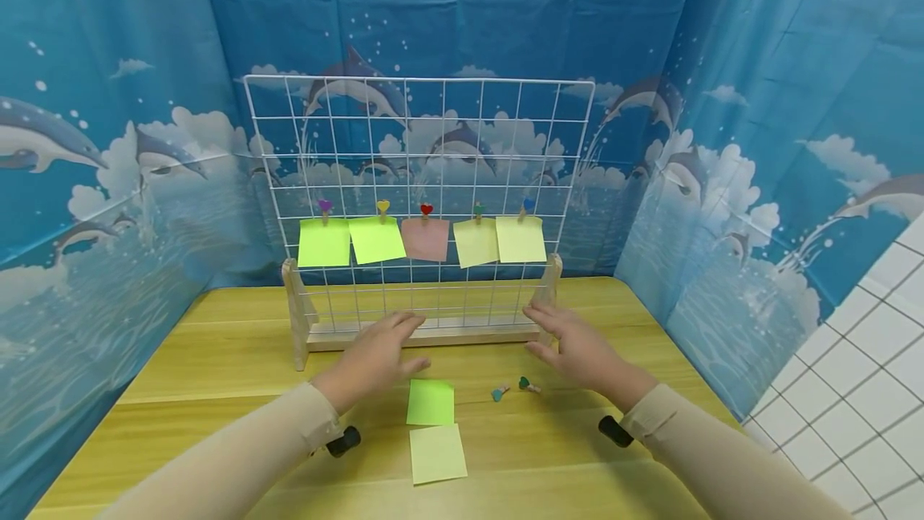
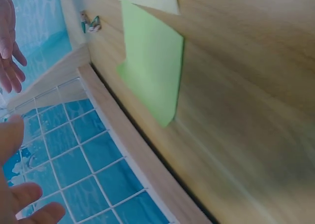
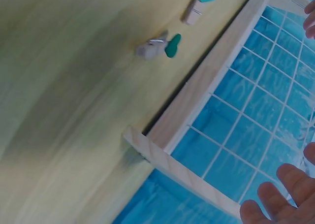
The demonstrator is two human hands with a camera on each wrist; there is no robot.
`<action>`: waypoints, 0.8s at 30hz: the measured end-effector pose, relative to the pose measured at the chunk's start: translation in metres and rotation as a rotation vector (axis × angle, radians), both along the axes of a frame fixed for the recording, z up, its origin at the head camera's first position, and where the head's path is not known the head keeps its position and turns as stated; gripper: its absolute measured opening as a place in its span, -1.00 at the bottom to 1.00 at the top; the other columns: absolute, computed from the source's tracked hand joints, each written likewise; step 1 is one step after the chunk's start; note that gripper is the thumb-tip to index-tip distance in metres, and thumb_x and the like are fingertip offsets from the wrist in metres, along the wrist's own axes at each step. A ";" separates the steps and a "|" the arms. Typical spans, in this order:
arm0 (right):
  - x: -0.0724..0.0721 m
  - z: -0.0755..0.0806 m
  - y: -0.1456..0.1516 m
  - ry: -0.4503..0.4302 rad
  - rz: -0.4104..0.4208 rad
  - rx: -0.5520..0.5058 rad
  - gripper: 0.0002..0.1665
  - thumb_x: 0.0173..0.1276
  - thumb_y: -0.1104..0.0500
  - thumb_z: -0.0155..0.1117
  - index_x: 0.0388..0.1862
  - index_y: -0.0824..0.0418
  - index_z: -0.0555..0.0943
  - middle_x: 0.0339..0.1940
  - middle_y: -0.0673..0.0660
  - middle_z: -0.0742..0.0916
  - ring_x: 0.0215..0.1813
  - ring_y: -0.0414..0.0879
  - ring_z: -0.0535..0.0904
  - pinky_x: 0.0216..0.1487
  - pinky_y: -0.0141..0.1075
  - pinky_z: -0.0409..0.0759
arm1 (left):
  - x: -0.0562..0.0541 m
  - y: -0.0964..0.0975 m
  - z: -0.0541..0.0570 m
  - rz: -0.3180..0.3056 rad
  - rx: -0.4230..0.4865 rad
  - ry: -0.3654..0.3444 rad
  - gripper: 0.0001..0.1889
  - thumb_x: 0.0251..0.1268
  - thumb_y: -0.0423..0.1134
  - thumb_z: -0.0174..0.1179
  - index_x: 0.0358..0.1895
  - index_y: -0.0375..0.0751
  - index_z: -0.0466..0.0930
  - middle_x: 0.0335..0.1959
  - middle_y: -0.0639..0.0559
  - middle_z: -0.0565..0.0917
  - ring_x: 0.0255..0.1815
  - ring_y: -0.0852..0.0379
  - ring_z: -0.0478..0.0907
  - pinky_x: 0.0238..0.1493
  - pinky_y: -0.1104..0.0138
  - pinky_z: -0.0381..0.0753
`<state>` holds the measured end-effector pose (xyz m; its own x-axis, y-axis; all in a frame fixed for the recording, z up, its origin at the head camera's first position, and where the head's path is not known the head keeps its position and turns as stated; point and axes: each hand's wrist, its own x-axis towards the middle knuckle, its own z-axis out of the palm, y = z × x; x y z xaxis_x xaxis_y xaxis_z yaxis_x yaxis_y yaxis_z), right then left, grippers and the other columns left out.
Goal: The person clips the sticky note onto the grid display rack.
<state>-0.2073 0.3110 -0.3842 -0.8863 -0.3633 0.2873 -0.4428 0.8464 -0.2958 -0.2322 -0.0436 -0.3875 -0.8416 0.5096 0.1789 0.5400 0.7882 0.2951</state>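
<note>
My left hand is raised over the table with nothing in it, fingers extended toward the rack, near a bright green sticky note. A pale yellow sticky note lies just in front of the green one. Also with nothing in it, my right hand hovers near the rack's right end. Between the hands, two small wooden clips lie on the table: one with a teal heart, one with a dark green heart. A white wire grid rack stands upright behind them on a wooden base.
Several sticky notes hang in a row on the grid from heart clips: green, another green, pink, and pale yellow ones. A dolphin-print curtain encloses the wooden table. White tiles show at right.
</note>
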 end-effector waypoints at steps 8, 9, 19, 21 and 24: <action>0.003 -0.015 -0.001 -0.054 -0.007 0.016 -0.26 0.56 -0.04 0.33 0.62 0.12 0.40 0.63 0.28 0.43 0.57 0.40 0.38 0.47 0.32 0.41 | 0.001 -0.005 -0.013 -0.006 -0.041 -0.070 -0.20 0.48 0.26 0.24 0.63 -0.04 0.31 0.64 -0.09 0.34 0.64 -0.20 0.28 0.61 -0.16 0.28; 0.003 -0.017 0.000 -0.061 -0.008 0.016 -0.26 0.57 -0.06 0.32 0.62 0.11 0.39 0.64 0.28 0.41 0.58 0.39 0.37 0.48 0.32 0.40 | 0.001 -0.005 -0.015 -0.009 -0.042 -0.073 -0.20 0.48 0.26 0.24 0.63 -0.04 0.31 0.64 -0.09 0.34 0.65 -0.20 0.28 0.61 -0.16 0.27; 0.004 -0.034 0.000 -0.115 -0.002 0.032 -0.26 0.56 -0.02 0.34 0.62 0.15 0.40 0.65 0.31 0.39 0.59 0.39 0.36 0.49 0.30 0.40 | -0.001 -0.010 -0.030 -0.043 -0.067 -0.082 -0.21 0.50 0.19 0.26 0.62 -0.13 0.30 0.64 -0.19 0.31 0.66 -0.24 0.25 0.61 -0.21 0.25; 0.004 -0.037 0.000 -0.130 0.000 0.029 -0.27 0.56 0.00 0.34 0.61 0.15 0.40 0.65 0.32 0.39 0.59 0.39 0.36 0.49 0.31 0.40 | -0.001 -0.011 -0.032 -0.047 -0.064 -0.093 -0.20 0.49 0.18 0.27 0.63 -0.11 0.28 0.65 -0.18 0.31 0.66 -0.25 0.25 0.61 -0.19 0.25; 0.005 -0.040 -0.001 -0.154 0.005 0.019 -0.27 0.56 0.01 0.34 0.62 0.14 0.40 0.64 0.32 0.40 0.59 0.39 0.36 0.49 0.31 0.40 | 0.000 -0.012 -0.035 -0.060 -0.059 -0.114 -0.19 0.48 0.17 0.29 0.64 -0.11 0.27 0.64 -0.19 0.31 0.65 -0.25 0.27 0.60 -0.16 0.29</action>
<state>-0.2025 0.3095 -0.4246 -0.9176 -0.3714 0.1416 -0.3974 0.8505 -0.3445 -0.2325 -0.0558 -0.4222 -0.8225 0.5664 0.0522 0.5523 0.7735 0.3110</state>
